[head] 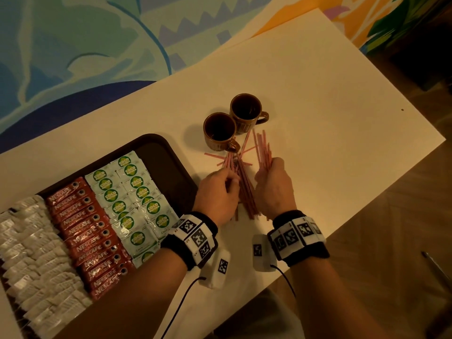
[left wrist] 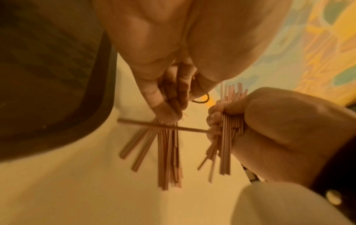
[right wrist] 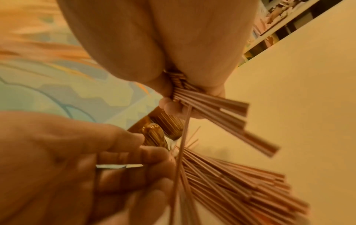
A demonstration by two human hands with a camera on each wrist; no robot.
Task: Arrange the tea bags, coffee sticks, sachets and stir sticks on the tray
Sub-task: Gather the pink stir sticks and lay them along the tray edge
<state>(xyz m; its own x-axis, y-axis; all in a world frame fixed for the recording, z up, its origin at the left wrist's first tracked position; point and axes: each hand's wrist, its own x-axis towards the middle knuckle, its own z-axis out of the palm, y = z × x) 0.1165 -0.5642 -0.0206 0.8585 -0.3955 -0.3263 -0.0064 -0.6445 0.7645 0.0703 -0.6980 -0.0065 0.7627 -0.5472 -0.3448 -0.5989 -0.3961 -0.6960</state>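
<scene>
The right hand (head: 274, 189) clamps a bundle of sticks (head: 263, 152). The left hand (head: 217, 192) pinches sticks from the pile (head: 244, 187) between them, right of the tray (head: 168, 152), near two cups (head: 220, 130).

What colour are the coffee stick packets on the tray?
Red with white lettering; coffee stick packets show best in the head view.

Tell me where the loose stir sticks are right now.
In the head view the loose stir sticks lie on the table right of the tray, below the two cups, between both hands.
</scene>
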